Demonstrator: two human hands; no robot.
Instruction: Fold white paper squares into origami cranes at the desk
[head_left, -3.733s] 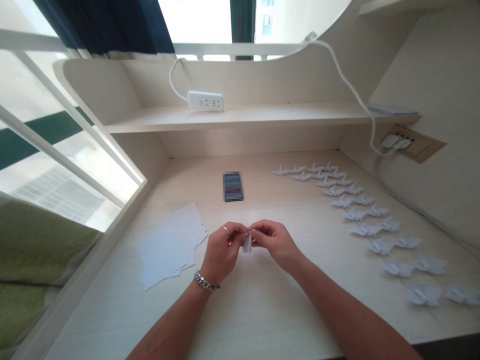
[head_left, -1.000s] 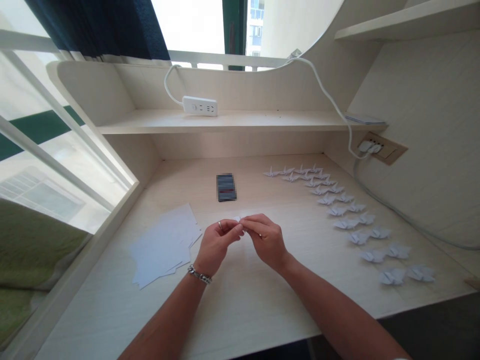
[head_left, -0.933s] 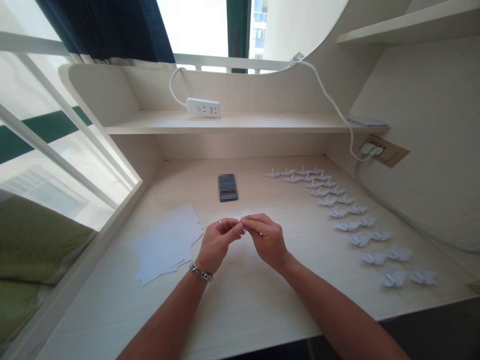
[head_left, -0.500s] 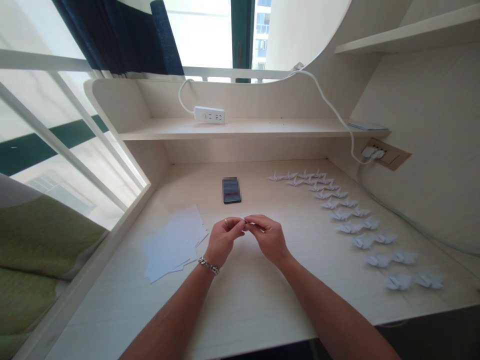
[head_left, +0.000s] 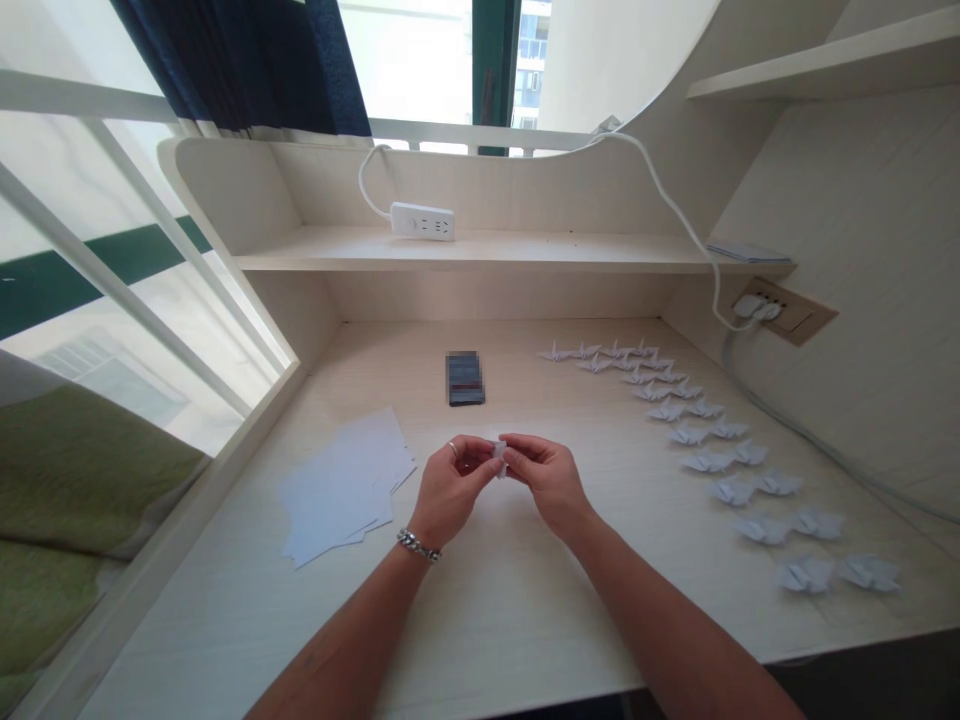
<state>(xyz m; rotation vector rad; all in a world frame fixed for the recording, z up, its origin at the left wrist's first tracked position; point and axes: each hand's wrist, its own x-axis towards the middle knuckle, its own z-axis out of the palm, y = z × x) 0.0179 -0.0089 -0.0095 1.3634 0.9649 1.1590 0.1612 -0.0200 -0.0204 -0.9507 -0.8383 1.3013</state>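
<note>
Both my hands meet over the middle of the pale wooden desk (head_left: 487, 610). My left hand (head_left: 451, 486), with a ring and a metal bracelet, and my right hand (head_left: 550, 480) pinch a small folded white paper piece (head_left: 499, 455) between their fingertips. Most of the piece is hidden by my fingers. A loose pile of white paper sheets (head_left: 341, 487) lies just left of my left hand. Several finished white paper cranes (head_left: 705, 435) stand in a double row curving from the back of the desk to the front right.
A dark phone (head_left: 465, 378) lies flat behind my hands. A white power strip (head_left: 422, 221) sits on the shelf above, its cable (head_left: 675, 210) running to a wall socket (head_left: 780, 308) at the right. A window frame and bed lie to the left.
My hands stay together on the paper piece; a bit more of it now shows between my fingertips. The camera view has shifted slightly.
</note>
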